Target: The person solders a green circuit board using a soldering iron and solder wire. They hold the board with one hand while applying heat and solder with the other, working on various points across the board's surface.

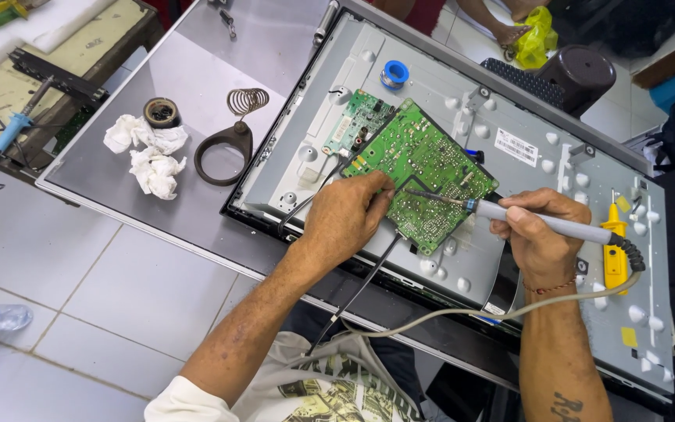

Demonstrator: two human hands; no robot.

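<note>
Head view: the right hand (539, 233) grips a grey soldering iron (537, 221), tip on the green circuit board (423, 168). The left hand (345, 215) rests closed on the board's edge, perhaps pinching solder wire. The board lies on a television's metal back panel (525, 117); a blue solder spool (394, 73) sits beyond.

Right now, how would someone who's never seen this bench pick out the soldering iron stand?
Start at the big grey metal back panel of the opened screen, then look just past its left edge on the grey table. The soldering iron stand lies beside crumpled white tissues; unlike them and the round tape roll, it is a dark ring with a wire coil.
</note>
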